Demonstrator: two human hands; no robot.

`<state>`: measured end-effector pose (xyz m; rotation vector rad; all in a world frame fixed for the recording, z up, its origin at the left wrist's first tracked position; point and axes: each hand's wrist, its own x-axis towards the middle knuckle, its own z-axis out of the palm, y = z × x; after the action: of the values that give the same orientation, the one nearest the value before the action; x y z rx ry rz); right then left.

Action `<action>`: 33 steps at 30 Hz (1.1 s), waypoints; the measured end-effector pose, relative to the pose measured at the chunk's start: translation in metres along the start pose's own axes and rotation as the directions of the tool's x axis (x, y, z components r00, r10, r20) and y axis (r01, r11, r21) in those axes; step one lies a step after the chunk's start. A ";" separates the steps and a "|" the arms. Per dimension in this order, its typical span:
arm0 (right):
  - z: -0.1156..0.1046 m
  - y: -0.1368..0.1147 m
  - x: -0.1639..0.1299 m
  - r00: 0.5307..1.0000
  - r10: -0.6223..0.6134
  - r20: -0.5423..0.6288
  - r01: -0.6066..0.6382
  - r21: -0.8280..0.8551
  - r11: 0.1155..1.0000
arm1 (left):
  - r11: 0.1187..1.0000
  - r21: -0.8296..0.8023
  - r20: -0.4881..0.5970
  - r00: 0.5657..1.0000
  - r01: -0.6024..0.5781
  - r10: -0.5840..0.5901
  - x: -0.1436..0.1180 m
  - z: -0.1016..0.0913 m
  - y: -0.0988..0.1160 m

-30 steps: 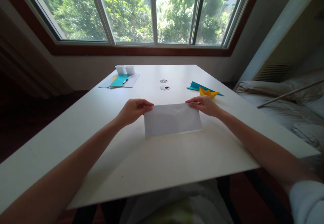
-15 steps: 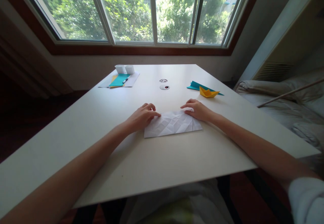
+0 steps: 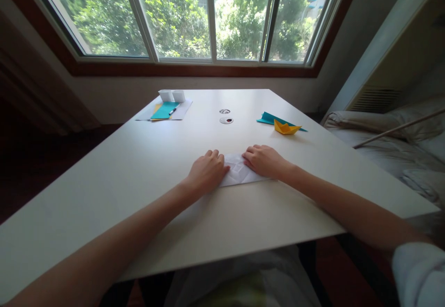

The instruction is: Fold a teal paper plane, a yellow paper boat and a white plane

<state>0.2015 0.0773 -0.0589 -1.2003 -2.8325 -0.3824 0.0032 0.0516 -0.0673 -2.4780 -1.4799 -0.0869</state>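
A folded, creased white sheet of paper (image 3: pixel 238 172) lies flat on the white table (image 3: pixel 156 168), a little in front of the table's middle. My left hand (image 3: pixel 206 173) rests palm down on the sheet's left part. My right hand (image 3: pixel 264 161) lies palm down on its right part. Both hands press the paper against the table, and only the strip between them shows.
A yellow paper boat (image 3: pixel 285 127) sits on a teal sheet (image 3: pixel 269 118) at the right. At the far left lie teal and yellow sheets with a pen (image 3: pixel 172 111) and two small white boxes (image 3: pixel 172 95). Two round cable holes (image 3: pixel 225 120) are mid-table. A bed (image 3: pixel 389 145) stands to the right.
The paper, held up by its top edge a second ago, was laid flat. My hands then slid toward each other over it and now cover most of it.
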 end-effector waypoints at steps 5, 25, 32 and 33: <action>0.003 -0.009 -0.002 0.992 -0.122 -0.027 0.124 0.154 0.980 | 0.998 -0.068 0.017 1.000 -0.001 0.003 -0.001 0.006 0.002; 0.012 0.011 -0.015 0.903 -0.052 0.426 -0.166 0.457 0.874 | 0.960 -0.258 0.390 0.921 0.109 0.000 -0.015 0.012 -0.019; 0.007 0.032 -0.024 0.886 0.030 0.463 -0.247 0.416 0.875 | 0.972 -0.188 0.514 0.857 0.142 -0.026 -0.018 -0.004 -0.037; 0.006 0.035 -0.025 0.880 0.033 0.474 -0.252 0.407 0.878 | 0.972 -0.186 0.528 0.849 0.143 -0.024 -0.017 -0.005 -0.040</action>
<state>0.2443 0.0851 -0.0609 -1.5282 -2.8872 0.6364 -0.0398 0.0537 -0.0580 -2.7534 -1.8764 0.4779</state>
